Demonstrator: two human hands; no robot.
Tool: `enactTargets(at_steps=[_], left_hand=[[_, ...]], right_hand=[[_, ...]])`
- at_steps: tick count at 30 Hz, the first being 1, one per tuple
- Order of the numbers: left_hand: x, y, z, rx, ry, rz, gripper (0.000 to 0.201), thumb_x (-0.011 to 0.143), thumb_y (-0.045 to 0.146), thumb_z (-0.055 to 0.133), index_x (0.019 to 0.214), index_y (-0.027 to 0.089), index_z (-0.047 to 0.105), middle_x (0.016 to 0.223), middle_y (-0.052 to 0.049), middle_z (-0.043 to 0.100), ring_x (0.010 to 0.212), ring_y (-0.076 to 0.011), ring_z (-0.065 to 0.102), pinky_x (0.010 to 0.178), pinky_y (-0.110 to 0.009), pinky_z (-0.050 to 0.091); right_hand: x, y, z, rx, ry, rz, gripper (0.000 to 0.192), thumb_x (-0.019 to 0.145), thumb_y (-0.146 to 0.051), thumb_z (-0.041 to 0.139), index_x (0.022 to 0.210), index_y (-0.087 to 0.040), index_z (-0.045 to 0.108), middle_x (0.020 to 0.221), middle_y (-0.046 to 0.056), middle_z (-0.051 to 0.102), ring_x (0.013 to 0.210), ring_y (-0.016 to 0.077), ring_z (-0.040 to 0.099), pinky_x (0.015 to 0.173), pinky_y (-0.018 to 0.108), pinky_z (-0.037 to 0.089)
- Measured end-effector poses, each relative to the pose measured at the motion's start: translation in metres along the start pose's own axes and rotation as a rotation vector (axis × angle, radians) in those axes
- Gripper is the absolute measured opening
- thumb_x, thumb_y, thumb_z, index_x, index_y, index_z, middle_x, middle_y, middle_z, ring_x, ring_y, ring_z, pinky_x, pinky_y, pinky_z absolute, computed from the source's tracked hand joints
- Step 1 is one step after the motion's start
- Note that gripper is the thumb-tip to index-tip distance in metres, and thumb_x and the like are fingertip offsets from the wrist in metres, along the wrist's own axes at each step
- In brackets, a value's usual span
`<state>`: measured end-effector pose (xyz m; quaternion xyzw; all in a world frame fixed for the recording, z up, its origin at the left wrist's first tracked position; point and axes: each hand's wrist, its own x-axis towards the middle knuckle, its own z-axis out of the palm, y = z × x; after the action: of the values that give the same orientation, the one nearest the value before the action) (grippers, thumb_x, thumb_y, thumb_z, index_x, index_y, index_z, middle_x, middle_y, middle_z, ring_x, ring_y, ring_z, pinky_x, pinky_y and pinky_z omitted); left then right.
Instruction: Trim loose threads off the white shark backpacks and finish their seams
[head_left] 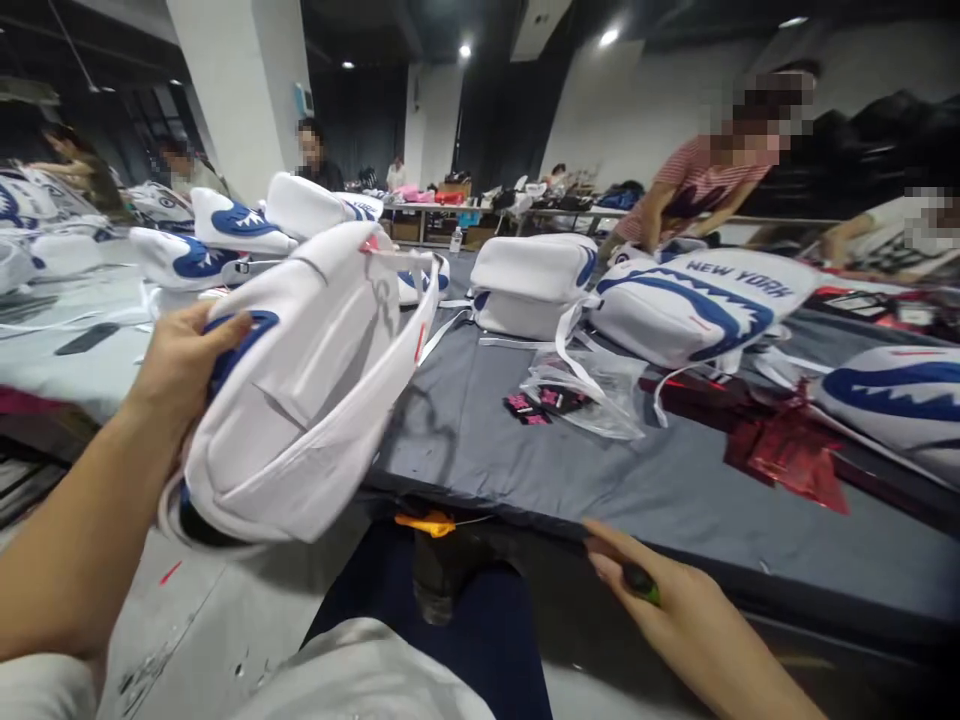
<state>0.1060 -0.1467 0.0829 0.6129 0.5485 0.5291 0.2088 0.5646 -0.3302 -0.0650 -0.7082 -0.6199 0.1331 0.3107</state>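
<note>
My left hand [184, 360] grips a white backpack [300, 390] with blue trim by its side and holds it up, tilted, over the near edge of the grey table [525, 450]. Low at the table's front edge, my right hand [660, 600] is closed around a small dark tool with a green tip [641, 582]. An orange-handled snipper [426, 523] lies at the table edge between my hands.
More white and blue bags: one marked NEW YORK [697, 300], a plain one [532, 280], one at the far right [892, 400], several at the back left [225, 230]. Clear plastic sleeve with pink tags [577, 395] and red foil [795, 460] lie mid-table. Other people work around the tables.
</note>
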Motion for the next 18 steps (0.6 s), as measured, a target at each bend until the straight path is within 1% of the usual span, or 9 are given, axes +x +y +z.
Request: enactTargets(at_steps=[2, 4, 6, 8, 10, 12, 14, 16, 18], left_hand=[[-0.024, -0.018, 0.006, -0.150, -0.071, -0.077, 0.060, 0.087, 0.065, 0.053, 0.127, 0.021, 0.060, 0.113, -0.005, 0.074, 0.087, -0.0202, 0.070, 0.085, -0.039, 0.060], [-0.060, -0.058, 0.025, -0.200, -0.255, -0.171, 0.061, 0.093, 0.067, 0.034, 0.126, 0.024, 0.061, 0.111, -0.006, 0.076, 0.093, -0.0247, 0.073, 0.083, -0.040, 0.062], [-0.102, -0.106, 0.052, -0.067, -0.294, -0.193, 0.067, 0.096, 0.065, 0.019, 0.122, 0.022, 0.064, 0.099, -0.008, 0.078, 0.095, -0.0292, 0.073, 0.082, -0.045, 0.062], [-0.144, -0.144, 0.078, 0.106, -0.235, -0.217, 0.060, 0.097, 0.060, 0.027, 0.125, 0.020, 0.061, 0.111, -0.013, 0.075, 0.104, -0.0350, 0.071, 0.086, -0.052, 0.060], [-0.175, -0.161, 0.097, 0.179, -0.166, -0.201, 0.059, 0.097, 0.054, 0.032, 0.143, 0.020, 0.045, 0.143, -0.019, 0.056, 0.132, -0.0406, 0.055, 0.103, -0.061, 0.050], [-0.192, -0.156, 0.112, 0.222, -0.190, 0.054, 0.064, 0.096, 0.045, 0.039, 0.156, 0.028, 0.022, 0.161, -0.015, 0.033, 0.149, -0.0370, 0.033, 0.118, -0.062, 0.034], [-0.193, -0.137, 0.126, 0.314, -0.360, 0.492, 0.070, 0.093, 0.035, 0.048, 0.156, 0.037, 0.019, 0.162, -0.008, 0.035, 0.150, -0.0322, 0.031, 0.123, -0.060, 0.028], [-0.185, -0.116, 0.143, 0.465, -0.563, 0.834, 0.060, 0.092, 0.025, 0.050, 0.149, 0.036, 0.038, 0.152, -0.007, 0.050, 0.143, -0.0333, 0.043, 0.117, -0.061, 0.036], [-0.171, -0.098, 0.159, 0.604, -0.675, 0.915, 0.038, 0.094, 0.021, 0.047, 0.128, 0.025, 0.062, 0.141, -0.012, 0.060, 0.125, -0.0350, 0.061, 0.104, -0.057, 0.048]], right_hand=[[0.003, -0.033, 0.000, 0.004, 0.077, -0.077, 0.027, 0.087, -0.049, 0.052, 0.109, -0.051, 0.068, 0.105, 0.009, 0.077, 0.096, 0.0331, 0.073, 0.080, 0.051, 0.060], [0.005, -0.062, 0.001, -0.047, 0.219, -0.220, 0.030, 0.093, -0.042, 0.051, 0.119, -0.042, 0.066, 0.111, 0.009, 0.075, 0.099, 0.0301, 0.073, 0.084, 0.049, 0.060], [0.008, -0.087, 0.010, -0.128, 0.278, -0.381, 0.033, 0.095, -0.028, 0.048, 0.124, -0.031, 0.063, 0.117, 0.010, 0.073, 0.106, 0.0261, 0.071, 0.090, 0.044, 0.059], [0.014, -0.108, 0.030, -0.253, 0.155, -0.485, 0.040, 0.089, -0.012, 0.049, 0.126, -0.022, 0.061, 0.126, 0.011, 0.069, 0.118, 0.0253, 0.064, 0.093, 0.041, 0.057], [0.022, -0.124, 0.058, -0.394, -0.124, -0.480, 0.046, 0.081, -0.004, 0.054, 0.124, -0.019, 0.060, 0.130, 0.011, 0.066, 0.120, 0.0265, 0.061, 0.089, 0.038, 0.057], [0.031, -0.132, 0.086, -0.493, -0.336, -0.359, 0.036, 0.081, -0.002, 0.056, 0.112, -0.019, 0.062, 0.119, 0.009, 0.069, 0.110, 0.0247, 0.065, 0.080, 0.032, 0.056], [0.036, -0.131, 0.102, -0.540, -0.373, -0.197, 0.025, 0.086, -0.003, 0.054, 0.104, -0.019, 0.061, 0.108, 0.009, 0.069, 0.099, 0.0224, 0.069, 0.075, 0.028, 0.053], [0.036, -0.119, 0.102, -0.567, -0.294, -0.032, 0.022, 0.091, -0.005, 0.049, 0.109, -0.016, 0.058, 0.108, 0.014, 0.068, 0.095, 0.0242, 0.070, 0.073, 0.030, 0.052], [0.034, -0.098, 0.090, -0.585, -0.206, 0.123, 0.023, 0.096, -0.010, 0.046, 0.118, -0.010, 0.054, 0.109, 0.022, 0.066, 0.094, 0.0289, 0.071, 0.072, 0.035, 0.052]])
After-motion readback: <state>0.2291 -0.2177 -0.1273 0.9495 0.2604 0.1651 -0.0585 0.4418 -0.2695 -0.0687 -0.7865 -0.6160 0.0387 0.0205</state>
